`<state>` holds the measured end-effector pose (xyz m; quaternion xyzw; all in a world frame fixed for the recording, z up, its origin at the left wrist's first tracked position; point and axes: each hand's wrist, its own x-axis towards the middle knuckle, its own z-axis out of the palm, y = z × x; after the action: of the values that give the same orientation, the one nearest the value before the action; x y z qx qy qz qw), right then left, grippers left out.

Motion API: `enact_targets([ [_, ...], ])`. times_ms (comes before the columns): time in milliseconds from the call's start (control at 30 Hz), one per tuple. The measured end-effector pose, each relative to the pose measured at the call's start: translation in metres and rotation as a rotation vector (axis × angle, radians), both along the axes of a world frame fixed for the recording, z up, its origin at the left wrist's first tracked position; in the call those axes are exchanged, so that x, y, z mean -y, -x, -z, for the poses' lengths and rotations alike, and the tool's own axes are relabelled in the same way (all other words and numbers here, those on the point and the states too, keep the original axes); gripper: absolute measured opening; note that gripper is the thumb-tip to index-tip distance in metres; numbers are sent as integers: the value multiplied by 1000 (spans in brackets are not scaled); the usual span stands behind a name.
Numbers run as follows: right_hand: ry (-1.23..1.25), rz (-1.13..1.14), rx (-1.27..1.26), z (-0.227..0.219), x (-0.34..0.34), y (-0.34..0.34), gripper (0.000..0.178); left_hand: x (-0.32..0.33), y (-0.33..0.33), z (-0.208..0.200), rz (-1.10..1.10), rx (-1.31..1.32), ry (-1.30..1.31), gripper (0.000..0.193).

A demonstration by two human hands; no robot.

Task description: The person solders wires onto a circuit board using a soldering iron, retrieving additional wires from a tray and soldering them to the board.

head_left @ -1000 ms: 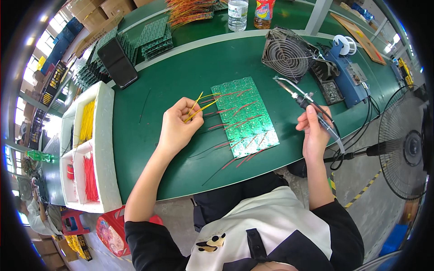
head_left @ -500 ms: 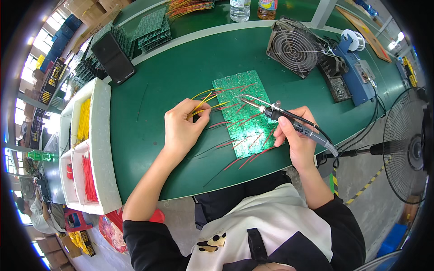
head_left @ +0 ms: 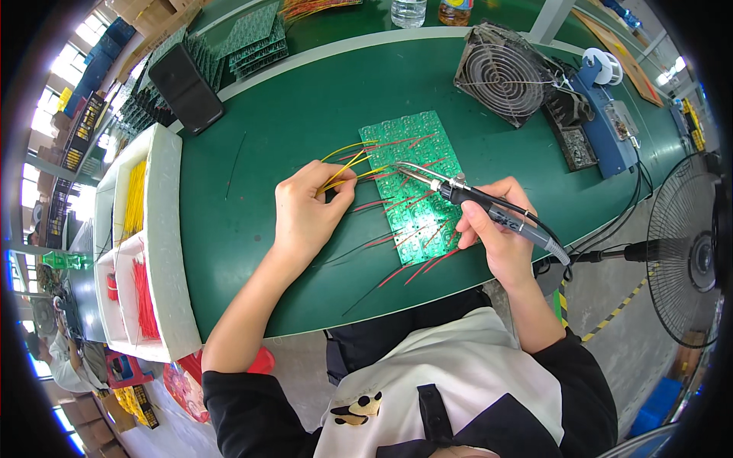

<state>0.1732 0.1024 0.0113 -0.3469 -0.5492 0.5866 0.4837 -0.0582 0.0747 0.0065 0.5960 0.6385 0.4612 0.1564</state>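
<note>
The left hand rests on the green table, its grip pinched on a small bundle of yellow wires. The wire ends fan out toward the left edge of the circuit board. The right hand has its grip pressed around the handle of a soldering iron, held like a pen. The iron's tip lies over the middle of the board, just beside the yellow wire ends; whether it touches a pad cannot be told.

The board lies flat near the middle of the table, toward the front edge. Red wires already stand out from it and trail toward the front edge.

At the left edge stand white trays with spare yellow and red wire. A fan and a blue soldering station sit at the far right. A dark case and stacked boards lie at the far left corner.

Risks from this position:
- The fingertips holding the wires are near the hot tip; a slip of either hand could burn them.
- The board is not clamped; pressure from the iron could slide it and break a joint.
- Loose red wires lie under the iron's path; the shaft could scorch their insulation.
- The iron's cable hangs off the front edge; a snag could jerk the tip.
</note>
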Motion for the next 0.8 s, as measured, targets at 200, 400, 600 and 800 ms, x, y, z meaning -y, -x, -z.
enact_targets([
  [200,-6,-3,-19,0,0,1,15,0,1,-1,10,-9,-12,7],
  [400,-14,-12,5,1,0,1,15,0,1,2,1,-7,-18,6],
  [600,-17,-19,-4,0,1,0,15,0,1,2,3,-15,-28,7],
  [800,-54,107,-63,1,1,-8,16,0,1,2,1,-21,-26,6],
])
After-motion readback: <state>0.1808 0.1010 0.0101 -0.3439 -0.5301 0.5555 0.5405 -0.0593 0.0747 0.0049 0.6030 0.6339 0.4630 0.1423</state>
